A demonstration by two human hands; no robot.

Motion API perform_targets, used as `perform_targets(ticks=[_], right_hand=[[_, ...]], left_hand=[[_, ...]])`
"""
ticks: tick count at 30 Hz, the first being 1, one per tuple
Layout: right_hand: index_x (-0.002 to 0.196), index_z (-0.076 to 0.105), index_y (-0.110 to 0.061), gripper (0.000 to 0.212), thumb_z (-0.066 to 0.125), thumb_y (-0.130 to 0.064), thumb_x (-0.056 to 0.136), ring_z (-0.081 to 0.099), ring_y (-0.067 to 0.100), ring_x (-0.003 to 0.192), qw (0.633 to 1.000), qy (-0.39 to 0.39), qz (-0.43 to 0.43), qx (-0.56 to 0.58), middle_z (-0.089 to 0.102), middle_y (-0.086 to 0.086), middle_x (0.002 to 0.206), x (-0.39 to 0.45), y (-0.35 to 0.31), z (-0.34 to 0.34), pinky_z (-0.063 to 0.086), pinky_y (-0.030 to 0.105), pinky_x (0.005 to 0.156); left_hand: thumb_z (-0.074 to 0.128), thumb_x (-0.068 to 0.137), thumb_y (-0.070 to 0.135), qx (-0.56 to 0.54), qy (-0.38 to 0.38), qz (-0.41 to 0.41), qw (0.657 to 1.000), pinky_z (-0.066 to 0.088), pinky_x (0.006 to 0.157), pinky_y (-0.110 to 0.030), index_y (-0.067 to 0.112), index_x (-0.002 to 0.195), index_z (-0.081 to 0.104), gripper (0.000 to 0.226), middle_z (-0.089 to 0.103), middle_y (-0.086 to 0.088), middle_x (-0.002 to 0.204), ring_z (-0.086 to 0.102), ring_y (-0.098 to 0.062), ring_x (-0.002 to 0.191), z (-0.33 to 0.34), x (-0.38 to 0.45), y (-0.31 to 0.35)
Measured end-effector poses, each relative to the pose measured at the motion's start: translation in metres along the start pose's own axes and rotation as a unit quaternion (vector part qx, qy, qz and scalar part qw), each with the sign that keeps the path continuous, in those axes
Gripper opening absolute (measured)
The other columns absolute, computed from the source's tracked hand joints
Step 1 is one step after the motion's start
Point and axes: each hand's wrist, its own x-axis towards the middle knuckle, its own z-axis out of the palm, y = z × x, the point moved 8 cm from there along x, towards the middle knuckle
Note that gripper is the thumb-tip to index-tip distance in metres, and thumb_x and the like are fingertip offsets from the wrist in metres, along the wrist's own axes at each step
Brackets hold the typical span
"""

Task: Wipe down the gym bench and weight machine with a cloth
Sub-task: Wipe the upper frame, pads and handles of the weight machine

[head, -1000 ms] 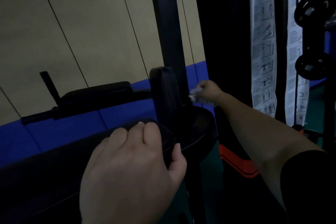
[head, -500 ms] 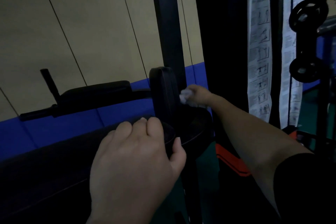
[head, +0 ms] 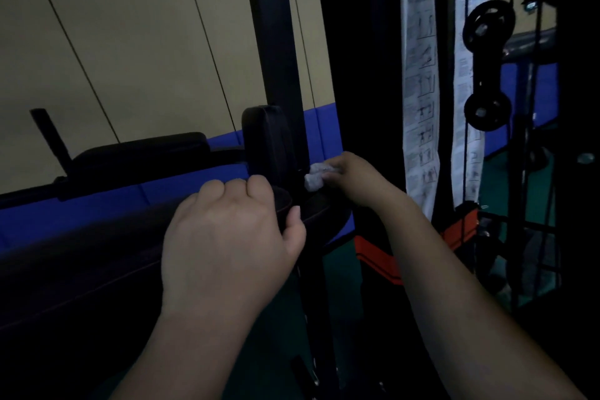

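The scene is dim. My right hand (head: 352, 177) grips a crumpled white cloth (head: 314, 176) and presses it where the small upright black pad (head: 268, 143) meets the black seat (head: 319, 211) of the weight machine. My left hand (head: 233, 237) curls its fingers over the end of the long black bench pad (head: 81, 263), thumb on the near edge. The machine's black upright post (head: 276, 42) rises just behind the pad.
A second padded arm (head: 143, 149) runs along the blue wall padding (head: 107, 204) at left. White exercise charts (head: 420, 91) hang on the machine frame. Black pulleys (head: 488, 23) and cables stand at right. An orange frame part (head: 376, 260) sits low over the green floor.
My right hand has moved down and leftward with the cloth, from beside the post to the seat at the upright pad's base. My left hand has kept its grip on the bench end.
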Motion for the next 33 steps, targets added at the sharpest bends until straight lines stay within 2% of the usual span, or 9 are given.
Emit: perform_targets(ticks=[6,11,14,17,22,24,26,29,33], right_hand=[[0.104,0.071,-0.018,0.019,0.065,-0.013,0.087,0.056,0.006,0.082,0.949,0.284,-0.087,0.107,0.05,-0.002,0.093,-0.108,-0.051,0.007,0.045,0.015,0.074],[0.092,0.057,-0.005,0.009,0.059,-0.006,0.083,0.046,-0.007,0.084,0.915,0.351,-0.11,0.166,0.046,0.003,0.095,-0.161,-0.06,0.045,0.037,0.002,0.073],[0.091,0.052,-0.009,0.007,0.056,-0.003,0.09,0.048,0.008,0.079,0.9,0.395,0.007,0.186,0.047,0.008,0.092,-0.142,-0.011,0.025,0.035,0.002,0.066],[0.112,0.052,-0.007,0.018,0.05,-0.012,0.095,0.056,0.021,0.089,0.864,0.404,0.175,0.242,0.049,0.011,0.105,-0.125,0.042,0.003,0.036,0.007,0.063],[0.141,0.043,-0.02,0.044,0.046,-0.013,0.098,0.054,0.007,0.095,0.906,0.358,0.075,0.215,0.046,0.008,0.119,-0.101,0.017,0.012,0.047,0.019,0.091],[0.142,0.043,-0.021,0.046,0.047,-0.013,0.097,0.056,0.009,0.092,0.898,0.377,0.064,0.216,0.047,0.01,0.112,-0.115,0.004,0.024,0.049,0.026,0.092],[0.145,0.04,-0.023,0.052,0.053,-0.012,0.095,0.051,0.002,0.089,0.891,0.399,0.036,0.215,0.042,0.002,0.105,-0.144,-0.016,0.045,0.046,0.016,0.087],[0.133,0.047,-0.031,0.055,0.062,-0.005,0.086,0.046,-0.003,0.086,0.912,0.365,-0.047,0.182,0.04,-0.006,0.104,-0.183,-0.065,0.089,0.041,0.011,0.08],[0.099,0.051,-0.013,0.02,0.05,-0.005,0.081,0.041,-0.001,0.081,0.932,0.291,-0.154,0.152,0.034,-0.01,0.097,-0.194,-0.098,0.117,0.038,0.008,0.072]], left_hand=[[0.039,0.085,0.049,-0.013,-0.005,-0.005,1.0,0.038,0.056,-0.033,0.009,0.09,0.067,0.049,0.065,-0.009,0.072,0.057,-0.027,0.067,-0.003,-0.011,-0.009],[0.042,0.084,0.047,-0.019,0.016,-0.018,1.0,0.04,0.058,-0.035,0.007,0.093,0.068,0.048,0.066,-0.012,0.073,0.059,-0.031,0.069,-0.009,-0.02,-0.016],[0.04,0.086,0.047,-0.019,0.017,-0.011,1.0,0.04,0.058,-0.036,0.008,0.094,0.066,0.048,0.066,-0.012,0.074,0.058,-0.031,0.07,-0.008,-0.021,-0.016],[0.04,0.087,0.047,-0.009,0.018,-0.004,1.0,0.037,0.058,-0.035,0.008,0.093,0.065,0.047,0.064,-0.011,0.073,0.057,-0.03,0.07,-0.008,-0.022,-0.015],[0.038,0.088,0.043,0.001,0.027,0.01,1.0,0.032,0.058,-0.034,0.005,0.093,0.063,0.046,0.063,-0.014,0.074,0.055,-0.032,0.069,-0.007,-0.021,-0.011],[0.038,0.088,0.04,0.008,0.038,0.018,0.999,0.026,0.058,-0.033,0.004,0.09,0.062,0.043,0.061,-0.015,0.072,0.053,-0.032,0.067,-0.008,-0.019,-0.009],[0.039,0.088,0.038,0.015,0.047,0.025,0.998,0.024,0.057,-0.033,0.002,0.089,0.06,0.042,0.061,-0.017,0.071,0.052,-0.032,0.066,-0.008,-0.018,-0.007],[0.04,0.087,0.036,0.021,0.057,0.028,0.998,0.024,0.057,-0.033,0.002,0.088,0.059,0.039,0.061,-0.019,0.071,0.052,-0.033,0.067,-0.007,-0.017,-0.007],[0.038,0.088,0.038,0.016,0.065,0.027,0.997,0.027,0.058,-0.033,0.003,0.092,0.061,0.042,0.063,-0.017,0.074,0.054,-0.033,0.069,-0.008,-0.018,-0.008]])
